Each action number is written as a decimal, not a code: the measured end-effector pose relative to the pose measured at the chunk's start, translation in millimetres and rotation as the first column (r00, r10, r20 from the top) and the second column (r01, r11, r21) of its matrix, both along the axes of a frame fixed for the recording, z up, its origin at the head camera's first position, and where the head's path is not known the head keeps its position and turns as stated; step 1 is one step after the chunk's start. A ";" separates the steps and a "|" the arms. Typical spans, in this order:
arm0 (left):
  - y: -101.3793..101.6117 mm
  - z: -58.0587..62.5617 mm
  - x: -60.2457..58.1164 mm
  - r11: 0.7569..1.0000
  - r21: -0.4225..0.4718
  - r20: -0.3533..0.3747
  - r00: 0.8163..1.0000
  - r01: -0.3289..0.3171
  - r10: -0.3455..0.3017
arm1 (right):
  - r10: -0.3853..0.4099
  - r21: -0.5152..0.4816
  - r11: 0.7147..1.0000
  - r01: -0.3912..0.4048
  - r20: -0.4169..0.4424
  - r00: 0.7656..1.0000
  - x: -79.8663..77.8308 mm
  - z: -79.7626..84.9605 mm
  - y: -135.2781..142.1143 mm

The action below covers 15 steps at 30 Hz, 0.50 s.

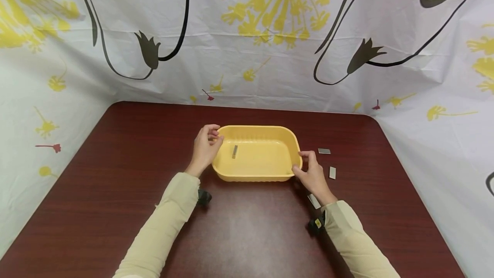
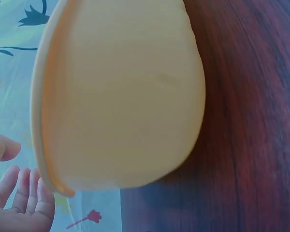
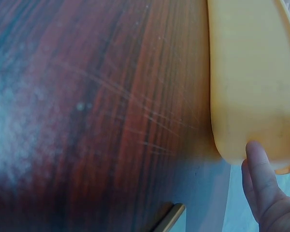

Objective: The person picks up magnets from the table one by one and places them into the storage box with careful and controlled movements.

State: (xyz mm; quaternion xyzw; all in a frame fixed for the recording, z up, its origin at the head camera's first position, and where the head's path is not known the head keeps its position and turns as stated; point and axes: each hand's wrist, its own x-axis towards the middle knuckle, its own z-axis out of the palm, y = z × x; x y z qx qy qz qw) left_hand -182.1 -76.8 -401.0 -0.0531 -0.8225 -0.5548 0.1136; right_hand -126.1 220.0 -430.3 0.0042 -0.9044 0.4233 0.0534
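Observation:
A yellow plastic tub sits on the dark red-brown table, with a thin grey strip lying inside toward its left end. My left hand is at the tub's left end. Its thumb stands apart from the fingers, and the fingertips are close to the rim in the left wrist view; whether they touch it I cannot tell. At the right near corner, my right hand grips the tub, thumb at the rim and a finger against the outer wall.
Right of the tub lie small flat rectangular pieces: one grey, one pale, and another partly under the right wrist. A patterned white cloth hangs behind the table and along both its sides.

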 end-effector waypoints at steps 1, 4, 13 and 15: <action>-1.4 0.0 -0.1 1.000 0.006 0.003 1.000 -0.003 0.003 | 0.000 0.000 1.000 0.000 0.000 1.000 0.0 0.2 0.0; -5.8 0.2 0.4 0.999 0.032 0.028 1.000 -0.001 0.000 | 0.001 -0.001 1.000 -0.001 -0.001 1.000 0.1 0.8 0.0; -16.2 2.6 1.2 1.000 0.017 0.052 0.999 0.006 -0.007 | -0.001 -0.009 1.000 0.001 0.007 1.000 0.7 1.4 -0.1; -18.6 3.3 1.7 1.000 0.005 0.053 0.999 0.005 -0.005 | -0.002 -0.010 1.000 0.002 0.009 1.000 0.7 1.2 -0.1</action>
